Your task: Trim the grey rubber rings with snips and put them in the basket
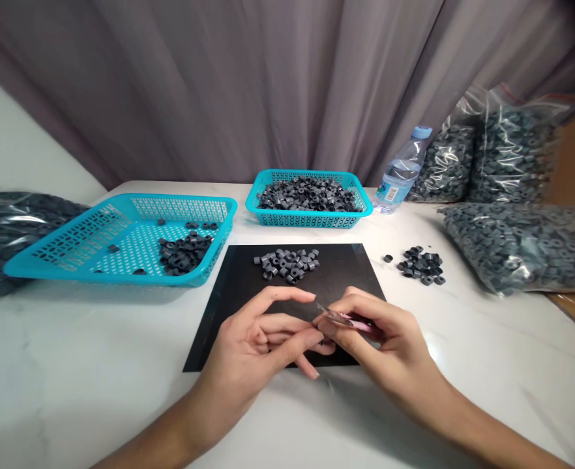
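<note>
My left hand [263,342] hovers over the near edge of a black mat [346,277], fingers curled and pinched toward my right hand; what it pinches is too small to make out. My right hand [380,335] grips a small pink-handled blade tool [343,318], its tip meeting my left fingertips. A small heap of grey rings [287,264] lies on the far part of the mat, apart from both hands.
A teal basket [96,228] at left holds a few grey rings; a second teal basket [311,218] behind the mat is full. A loose ring pile [422,265], a water bottle [399,172] and clear bags of rings [517,244] lie right; another bag [4,225] sits far left.
</note>
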{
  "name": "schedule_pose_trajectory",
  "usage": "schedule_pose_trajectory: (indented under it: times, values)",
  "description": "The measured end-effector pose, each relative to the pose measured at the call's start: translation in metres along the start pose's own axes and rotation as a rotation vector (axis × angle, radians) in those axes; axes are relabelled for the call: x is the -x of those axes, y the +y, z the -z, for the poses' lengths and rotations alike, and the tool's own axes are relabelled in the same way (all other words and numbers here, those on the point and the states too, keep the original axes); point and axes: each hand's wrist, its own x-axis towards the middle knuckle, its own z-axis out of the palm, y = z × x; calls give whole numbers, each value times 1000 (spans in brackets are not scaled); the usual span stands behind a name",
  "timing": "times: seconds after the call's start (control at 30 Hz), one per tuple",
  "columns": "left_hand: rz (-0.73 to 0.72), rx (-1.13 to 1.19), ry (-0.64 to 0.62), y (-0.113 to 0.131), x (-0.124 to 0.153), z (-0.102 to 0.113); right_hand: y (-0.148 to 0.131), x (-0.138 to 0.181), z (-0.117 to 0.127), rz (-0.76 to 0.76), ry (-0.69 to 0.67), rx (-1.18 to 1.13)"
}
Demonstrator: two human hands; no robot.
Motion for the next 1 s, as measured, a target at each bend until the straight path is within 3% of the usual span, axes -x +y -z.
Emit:
schedule_pose_trajectory:
  times: [0.37,0.73,1.0]
  values:
    - [42,22,-63,0,-7,3,3,2,-4,-109,46,4]
    - [104,63,-24,0,-7,3,5,3,-4,68,103,210]
    - [86,-44,-9,1,-8,5,3,4,-2,72,110,221]
